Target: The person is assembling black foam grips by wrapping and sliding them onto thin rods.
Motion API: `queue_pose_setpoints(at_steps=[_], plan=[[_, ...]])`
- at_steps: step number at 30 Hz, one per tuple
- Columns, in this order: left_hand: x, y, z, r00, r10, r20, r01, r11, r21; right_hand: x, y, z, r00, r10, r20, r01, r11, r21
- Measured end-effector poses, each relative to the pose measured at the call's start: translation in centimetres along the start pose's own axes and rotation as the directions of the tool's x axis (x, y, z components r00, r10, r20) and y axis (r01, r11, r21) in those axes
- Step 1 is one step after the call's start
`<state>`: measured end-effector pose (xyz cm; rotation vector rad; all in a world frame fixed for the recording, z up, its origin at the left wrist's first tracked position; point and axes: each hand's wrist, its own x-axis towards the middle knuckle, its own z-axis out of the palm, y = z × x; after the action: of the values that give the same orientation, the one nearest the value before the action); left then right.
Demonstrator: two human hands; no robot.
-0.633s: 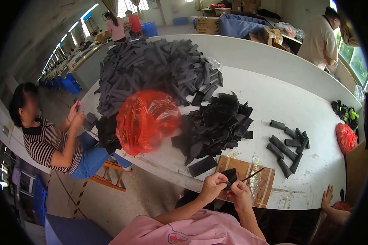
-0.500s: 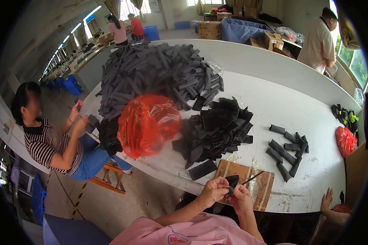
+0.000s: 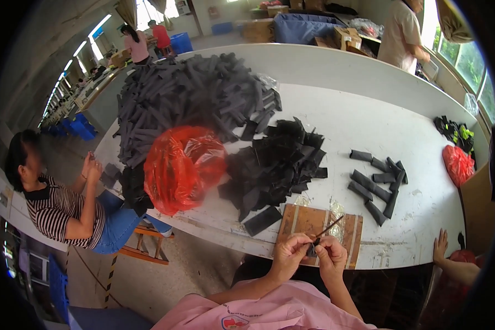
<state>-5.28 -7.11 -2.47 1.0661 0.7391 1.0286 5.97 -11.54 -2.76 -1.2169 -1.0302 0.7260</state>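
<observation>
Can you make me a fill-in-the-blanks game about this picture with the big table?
1. The crinkly plastic bag in the middle of the white table is coloured ____.
2. The left hand and right hand meet just above a board made of ____.
3. A thin stick pokes up from between the two ____.
4. The big heap of flat pieces beside the bag is coloured ____.

Missing words: red; wood; hands; black
</observation>
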Motion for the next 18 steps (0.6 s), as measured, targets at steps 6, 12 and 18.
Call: queue_pose_setpoints(at_steps=[6,12,18], plan=[[0.6,2.7,0.1,0.957,-0.270,0.106,0.286,0.939,-0.191,0.9,-2.6,-0.2,0.991,0.130,-0.022,-0.131,0.986,-0.106],[2.4,6.6,1.5,0.745,-0.168,0.645,0.614,0.550,-0.566,3.6,-8.0,-1.8,0.954,0.254,0.161,-0.264,0.963,0.048],[6.2,6.7,2.7,0.734,-0.161,0.659,0.677,0.242,-0.695,7.8,-8.2,-2.7,0.914,0.359,0.188,-0.392,0.900,0.188]])
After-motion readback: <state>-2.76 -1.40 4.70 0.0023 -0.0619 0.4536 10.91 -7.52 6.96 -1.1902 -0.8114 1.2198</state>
